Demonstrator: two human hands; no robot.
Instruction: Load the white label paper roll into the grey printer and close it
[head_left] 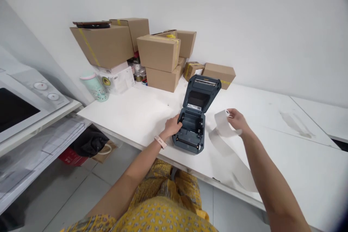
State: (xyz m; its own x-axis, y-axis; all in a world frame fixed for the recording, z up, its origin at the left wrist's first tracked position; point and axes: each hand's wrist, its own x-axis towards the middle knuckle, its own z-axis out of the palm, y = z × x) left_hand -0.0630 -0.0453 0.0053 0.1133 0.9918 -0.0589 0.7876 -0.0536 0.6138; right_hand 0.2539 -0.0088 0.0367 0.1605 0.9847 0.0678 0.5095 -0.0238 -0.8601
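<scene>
A dark grey label printer (189, 130) stands on the white table with its lid (202, 92) tilted up and back. Its inner bay lies bare, with a roller across the front. My left hand (173, 125) grips the printer's left side, thumb over the rim. To the right of the printer, my right hand (237, 120) holds a roll of white labels (223, 123) by its end, raised a little off the table. A long loose strip (231, 161) of it trails down over the tabletop towards the front edge. Some fingers of the right hand are hidden behind the roll.
Cardboard boxes (159, 52) are stacked against the wall at the back, beside a white carton (116, 79) and a mint green tumbler (94, 87). A microwave (29, 94) stands on a separate shelf at the left. The table's front edge (201, 175) runs close to my body.
</scene>
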